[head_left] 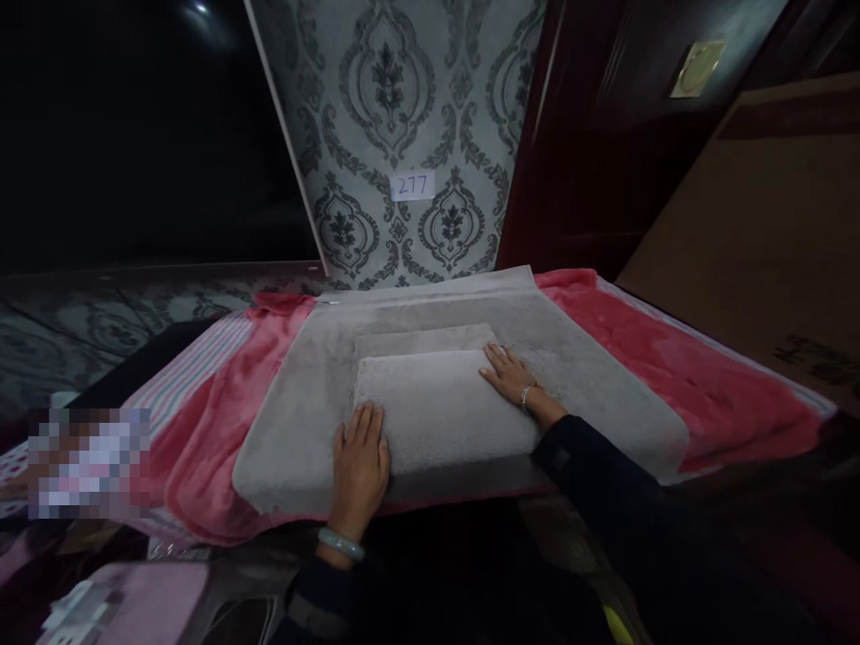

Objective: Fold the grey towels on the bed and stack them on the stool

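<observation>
A folded grey plush cloth (440, 408), like a towel, lies on a larger grey plush cloth (288, 403) spread flat. My left hand (361, 457) rests at its near left corner, fingers stretched out and pointing away from me. On the far right corner lies my right hand (511, 374), palm down with its fingers extended and slightly apart. Neither hand grips anything. A strip of another grey layer (423, 339) shows just behind the folded piece. Beneath the large cloth is a red plush blanket (605, 358), which sticks out on both sides.
A striped fabric (194, 358) lies under the blanket's left side. At the back left stands a dark television screen (148, 134); a large cardboard box (759, 224) leans at the right. A pink item (158, 600) sits low at the left. Patterned wallpaper (396, 98) covers the wall.
</observation>
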`<state>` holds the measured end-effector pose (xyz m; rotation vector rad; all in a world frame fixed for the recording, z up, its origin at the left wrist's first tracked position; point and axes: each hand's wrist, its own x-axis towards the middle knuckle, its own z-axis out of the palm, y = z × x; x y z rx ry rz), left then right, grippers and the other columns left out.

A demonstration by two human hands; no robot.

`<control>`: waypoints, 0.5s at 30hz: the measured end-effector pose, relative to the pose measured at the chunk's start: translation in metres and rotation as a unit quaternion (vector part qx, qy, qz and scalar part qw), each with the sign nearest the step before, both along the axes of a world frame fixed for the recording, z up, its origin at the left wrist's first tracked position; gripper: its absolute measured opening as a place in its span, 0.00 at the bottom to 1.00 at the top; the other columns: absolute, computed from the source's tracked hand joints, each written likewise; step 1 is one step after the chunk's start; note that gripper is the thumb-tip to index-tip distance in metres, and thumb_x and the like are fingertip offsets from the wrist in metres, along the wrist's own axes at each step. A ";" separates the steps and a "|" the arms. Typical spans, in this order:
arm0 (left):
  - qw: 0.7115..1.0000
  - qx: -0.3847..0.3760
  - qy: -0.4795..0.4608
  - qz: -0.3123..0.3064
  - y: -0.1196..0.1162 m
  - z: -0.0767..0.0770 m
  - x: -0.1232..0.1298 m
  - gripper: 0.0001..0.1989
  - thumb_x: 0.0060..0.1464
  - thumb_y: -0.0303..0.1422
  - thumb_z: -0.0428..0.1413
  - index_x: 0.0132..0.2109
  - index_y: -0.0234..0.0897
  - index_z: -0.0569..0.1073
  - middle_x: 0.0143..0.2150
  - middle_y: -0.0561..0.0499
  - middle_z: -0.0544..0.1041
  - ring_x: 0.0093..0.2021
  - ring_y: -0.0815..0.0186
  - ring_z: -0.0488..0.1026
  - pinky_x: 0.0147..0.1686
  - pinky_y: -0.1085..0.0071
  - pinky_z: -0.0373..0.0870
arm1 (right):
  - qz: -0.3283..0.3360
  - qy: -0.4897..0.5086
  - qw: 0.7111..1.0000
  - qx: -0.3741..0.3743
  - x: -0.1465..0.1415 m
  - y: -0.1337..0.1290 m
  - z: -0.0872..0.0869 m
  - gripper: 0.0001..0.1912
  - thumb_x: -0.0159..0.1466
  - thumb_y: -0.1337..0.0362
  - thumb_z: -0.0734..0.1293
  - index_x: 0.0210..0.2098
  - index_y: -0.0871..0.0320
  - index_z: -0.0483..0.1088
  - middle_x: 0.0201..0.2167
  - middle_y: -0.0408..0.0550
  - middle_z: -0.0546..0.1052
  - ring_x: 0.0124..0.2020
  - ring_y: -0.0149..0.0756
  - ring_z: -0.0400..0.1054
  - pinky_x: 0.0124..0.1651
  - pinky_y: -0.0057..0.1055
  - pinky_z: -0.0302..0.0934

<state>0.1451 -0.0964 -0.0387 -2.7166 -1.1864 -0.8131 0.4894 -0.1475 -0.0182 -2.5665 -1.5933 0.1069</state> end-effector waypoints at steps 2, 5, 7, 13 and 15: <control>1.000 -0.029 0.009 -0.002 0.001 0.004 -0.005 0.25 0.65 0.31 0.43 0.66 0.35 0.66 0.69 0.42 0.64 0.69 0.55 0.59 0.66 0.51 0.57 | 0.011 0.004 1.000 -0.009 0.004 -0.001 0.001 0.35 0.71 0.48 0.48 0.74 0.54 0.45 0.74 0.47 0.45 0.74 0.48 0.38 0.70 0.51 0.47; 0.994 -0.101 0.035 -0.023 0.009 0.018 -0.015 0.24 0.65 0.33 0.45 0.66 0.37 0.66 0.69 0.43 0.64 0.70 0.57 0.59 0.65 0.50 0.59 | 0.007 0.007 1.000 -0.030 0.004 -0.004 0.010 0.36 0.70 0.50 0.50 0.74 0.56 0.44 0.74 0.49 0.44 0.74 0.49 0.37 0.69 0.53 0.48; 0.987 -0.143 0.054 -0.038 0.018 0.035 -0.016 0.24 0.65 0.35 0.46 0.65 0.39 0.66 0.69 0.43 0.65 0.69 0.57 0.61 0.65 0.49 0.59 | 0.019 -0.004 1.000 -0.022 -0.010 -0.005 0.020 0.36 0.70 0.52 0.51 0.74 0.58 0.44 0.75 0.49 0.42 0.74 0.49 0.36 0.69 0.54 0.47; 0.985 -0.124 0.091 -0.079 0.050 0.085 0.048 0.25 0.66 0.30 0.42 0.68 0.36 0.62 0.70 0.42 0.62 0.71 0.59 0.56 0.68 0.53 0.54 | 0.190 0.007 0.982 0.024 -0.105 0.027 0.044 0.34 0.70 0.59 0.52 0.73 0.58 0.46 0.74 0.51 0.44 0.74 0.44 0.36 0.70 0.51 0.42; 0.983 -0.112 0.129 -0.067 0.059 0.081 0.071 0.26 0.65 0.30 0.43 0.69 0.35 0.60 0.71 0.41 0.60 0.72 0.57 0.54 0.69 0.49 0.52 | 0.213 0.011 0.976 0.032 -0.127 0.042 0.039 0.33 0.69 0.62 0.52 0.73 0.59 0.47 0.74 0.51 0.46 0.74 0.42 0.37 0.71 0.51 0.41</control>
